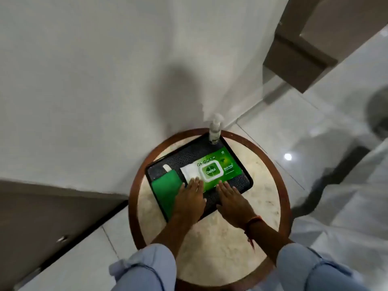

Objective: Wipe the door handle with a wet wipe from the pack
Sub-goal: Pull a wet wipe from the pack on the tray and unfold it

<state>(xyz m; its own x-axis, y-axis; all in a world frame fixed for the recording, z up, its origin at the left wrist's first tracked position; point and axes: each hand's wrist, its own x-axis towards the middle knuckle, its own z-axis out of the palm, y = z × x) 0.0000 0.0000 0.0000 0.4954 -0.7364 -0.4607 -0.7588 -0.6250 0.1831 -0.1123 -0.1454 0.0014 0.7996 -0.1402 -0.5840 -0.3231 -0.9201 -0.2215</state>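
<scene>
The left hand [190, 198] is covering the near left corner of the wipe pack [212, 170] and part of the green cloth [164, 190], while the right hand [233, 199] is hiding a stretch of the black tray [245, 181] beneath it. The small print on the pack is blurring beyond reading. The label on the pump bottle [214, 130] is too small to tell. The bottom edge is cutting off both blue sleeves [147, 269] and the near rim of the round desk [210, 248].
</scene>
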